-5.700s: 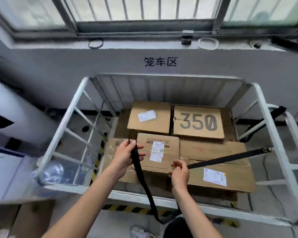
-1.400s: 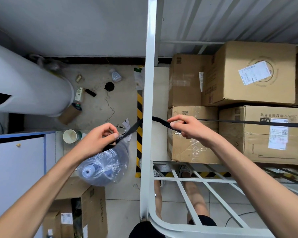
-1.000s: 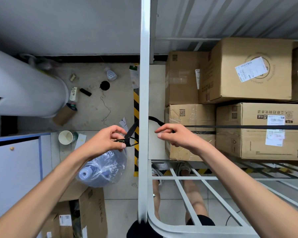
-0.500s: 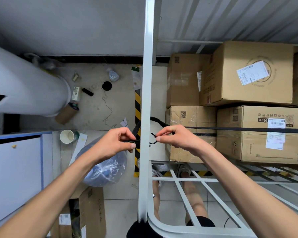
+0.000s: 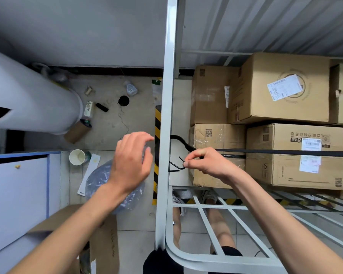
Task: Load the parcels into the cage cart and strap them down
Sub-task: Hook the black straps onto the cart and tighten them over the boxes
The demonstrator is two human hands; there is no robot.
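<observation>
Pinching a thin black hook (image 5: 181, 168) between the finger and thumb of my right hand (image 5: 205, 164), I hold it just inside the white post (image 5: 166, 115) of the cart (image 5: 186, 260). The black strap (image 5: 285, 152) passes my knuckles. To the right of this hand it runs flat and tight across the front boxes (image 5: 297, 167). Above this hand it bends in a loop toward the post. More boxes sit stacked behind the strap, deeper in the cart. My left hand (image 5: 131, 163) is on the other side of the post, close by, with its fingers loose and apart, holding nothing. Under that hand lies a clear bag (image 5: 101, 180) on the floor. Left of it stands a paper cup (image 5: 77, 157).
</observation>
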